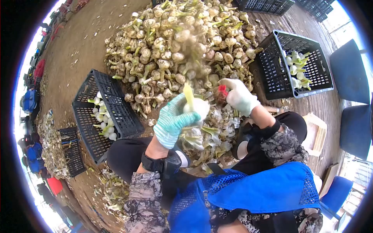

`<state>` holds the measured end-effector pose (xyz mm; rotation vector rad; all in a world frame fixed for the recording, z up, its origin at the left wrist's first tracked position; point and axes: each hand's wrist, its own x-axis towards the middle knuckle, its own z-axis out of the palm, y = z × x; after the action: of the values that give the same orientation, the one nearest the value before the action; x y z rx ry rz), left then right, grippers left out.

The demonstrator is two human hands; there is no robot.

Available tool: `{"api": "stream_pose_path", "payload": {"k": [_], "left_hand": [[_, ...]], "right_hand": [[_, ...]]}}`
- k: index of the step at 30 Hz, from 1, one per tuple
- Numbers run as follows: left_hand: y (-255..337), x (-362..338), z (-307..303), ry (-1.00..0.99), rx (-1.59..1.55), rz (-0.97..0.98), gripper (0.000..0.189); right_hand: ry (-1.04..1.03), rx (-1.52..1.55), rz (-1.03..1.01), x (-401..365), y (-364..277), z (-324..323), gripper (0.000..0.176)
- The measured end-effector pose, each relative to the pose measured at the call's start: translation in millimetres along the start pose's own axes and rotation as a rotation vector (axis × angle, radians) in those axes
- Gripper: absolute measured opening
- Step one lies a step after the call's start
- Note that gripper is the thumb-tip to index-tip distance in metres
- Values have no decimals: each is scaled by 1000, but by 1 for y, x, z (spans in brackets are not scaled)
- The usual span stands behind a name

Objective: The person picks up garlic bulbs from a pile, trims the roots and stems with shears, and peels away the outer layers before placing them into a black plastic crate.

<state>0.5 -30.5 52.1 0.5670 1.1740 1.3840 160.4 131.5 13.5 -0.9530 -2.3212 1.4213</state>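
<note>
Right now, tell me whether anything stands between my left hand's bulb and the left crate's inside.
The left crate's near wall stands between its inside and the white bulb; nothing visible blocks the way over it.

Floor: brown and dirty (87, 39), turning to grey planks on the right (328, 112)
Seats: blue chairs (351, 72) are standing along the right
Light: bright white daylight is coming in at both sides

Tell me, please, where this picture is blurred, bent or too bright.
Head view: a hazy smudge blurs part of the garlic pile; the scene bends inside a round border with black corners; glare washes out both side edges; the peeled bulb looks bright white.
</note>
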Motion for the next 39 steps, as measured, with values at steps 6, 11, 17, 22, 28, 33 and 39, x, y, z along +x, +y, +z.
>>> {"api": "stream_pose_path", "payload": {"k": [6, 11, 17, 22, 28, 33, 39], "left_hand": [[-5, 6, 0, 66, 101, 74, 58], [3, 3, 0, -19, -37, -45, 56], [-4, 8, -8, -109, -154, -78, 63], [9, 7, 5, -154, -513, -152, 71], [-7, 13, 5, -6, -439, 7, 61], [-19, 8, -2, 231, -438, -5, 30], [-10, 10, 0, 102, -429, 31, 31]], "right_hand": [[-81, -74, -118, -27, -57, 4, 21], [-3, -132, -39, -14, -40, 9, 14], [-88, 534, 176, -11, -8, 22, 10], [-217, 1075, 135, -23, -30, 18, 13], [-61, 525, 51, -24, -49, 27, 23], [-29, 454, -103, -17, -27, 38, 27], [-243, 834, 236, -26, -64, 37, 43]]}}
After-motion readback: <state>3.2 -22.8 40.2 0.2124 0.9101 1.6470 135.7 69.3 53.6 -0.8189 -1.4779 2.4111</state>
